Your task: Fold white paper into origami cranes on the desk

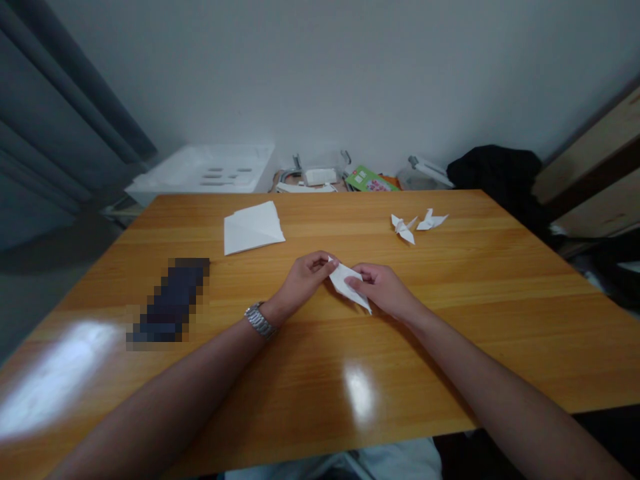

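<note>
A small folded piece of white paper point(345, 280) is held between both hands just above the middle of the wooden table point(300, 373). My left hand point(307, 277) pinches its upper left corner between thumb and fingers; a metal watch point(260, 320) is on that wrist. My right hand point(383, 285) grips the paper's right side, thumb on top and the fingers partly hidden behind it. Beyond the right hand stand two folded white paper birds, one paper bird point(403, 229) beside another paper bird point(431, 220). Farther left lies a stack of white paper sheets point(253, 229).
A dark, pixelated flat object point(173, 300) lies on the table's left side. Past the far edge are a white plastic tray point(210, 167), a green booklet point(370, 179) and a black cloth-like heap point(493, 173). A grey curtain point(55, 100) hangs at left.
</note>
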A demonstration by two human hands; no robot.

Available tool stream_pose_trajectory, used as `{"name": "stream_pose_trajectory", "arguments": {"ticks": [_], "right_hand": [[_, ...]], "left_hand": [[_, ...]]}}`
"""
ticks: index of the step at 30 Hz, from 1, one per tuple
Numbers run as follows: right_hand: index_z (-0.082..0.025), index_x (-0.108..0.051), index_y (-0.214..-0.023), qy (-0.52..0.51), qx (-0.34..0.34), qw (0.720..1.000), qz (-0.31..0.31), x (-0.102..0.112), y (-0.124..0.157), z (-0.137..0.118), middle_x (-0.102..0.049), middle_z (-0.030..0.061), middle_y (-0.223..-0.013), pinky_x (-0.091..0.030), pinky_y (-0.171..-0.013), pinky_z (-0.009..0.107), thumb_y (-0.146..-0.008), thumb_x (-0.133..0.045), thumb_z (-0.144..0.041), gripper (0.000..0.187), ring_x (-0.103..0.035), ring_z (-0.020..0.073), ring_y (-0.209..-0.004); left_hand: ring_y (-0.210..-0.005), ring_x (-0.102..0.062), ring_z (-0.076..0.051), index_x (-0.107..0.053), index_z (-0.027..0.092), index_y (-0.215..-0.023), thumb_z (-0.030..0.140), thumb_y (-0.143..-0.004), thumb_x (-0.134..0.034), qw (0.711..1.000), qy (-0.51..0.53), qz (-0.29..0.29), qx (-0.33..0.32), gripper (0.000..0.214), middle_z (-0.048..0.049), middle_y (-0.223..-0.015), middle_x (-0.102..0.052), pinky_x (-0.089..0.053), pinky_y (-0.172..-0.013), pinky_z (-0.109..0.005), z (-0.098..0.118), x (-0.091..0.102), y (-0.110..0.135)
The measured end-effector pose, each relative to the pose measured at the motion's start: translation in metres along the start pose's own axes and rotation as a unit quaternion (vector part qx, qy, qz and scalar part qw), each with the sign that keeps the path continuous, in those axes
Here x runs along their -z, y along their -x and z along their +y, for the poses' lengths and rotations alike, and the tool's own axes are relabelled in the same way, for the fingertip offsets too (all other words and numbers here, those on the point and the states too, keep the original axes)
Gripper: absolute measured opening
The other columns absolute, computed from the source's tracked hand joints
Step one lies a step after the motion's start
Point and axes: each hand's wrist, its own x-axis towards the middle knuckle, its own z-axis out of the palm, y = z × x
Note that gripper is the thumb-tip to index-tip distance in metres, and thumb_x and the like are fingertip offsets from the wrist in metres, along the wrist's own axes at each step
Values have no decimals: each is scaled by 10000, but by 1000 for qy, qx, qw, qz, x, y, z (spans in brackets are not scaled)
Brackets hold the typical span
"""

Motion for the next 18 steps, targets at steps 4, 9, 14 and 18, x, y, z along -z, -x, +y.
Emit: {"name": "stream_pose_trajectory", "arguments": {"ticks": [4,9,14,18], "right_hand": [[-143,-695,-932,-8,-4,1000,-6,0,-1,1,-680,34,-800,-411,-591,252,-872,-672,-459,322,-568,144,-661],[-150,-697,-938,-26,-1,1000,-11,0,-1,1,-679,32,-808,-416,-599,252,-876,-671,-454,311,-571,143,-668],[-142,-699,-963,-33,-1,999,-6,-1,0,-3,-681,30,-812,-412,-604,249,-863,-685,-467,340,-568,138,-666],[-139,-696,-971,-48,-10,999,-5,-2,0,-4,-675,25,-782,-397,-570,244,-855,-685,-499,379,-554,135,-633]], "left_hand": [[-804,-611,-163,-708,148,-900,448,-887,-676,1000,-7,2,-5,302,-46,-870,-702,-478,-758,-270,0,0,0],[-805,-600,-160,-706,149,-890,443,-927,-625,1000,-16,8,-10,307,-42,-867,-691,-466,-766,-268,4,0,1],[-777,-583,-155,-673,154,-847,446,-919,-635,999,-20,29,-22,303,-25,-821,-661,-455,-738,-260,2,0,1],[-779,-586,-162,-672,153,-853,466,-924,-615,998,-38,36,-23,326,-31,-826,-666,-464,-733,-262,-1,0,1]]}}
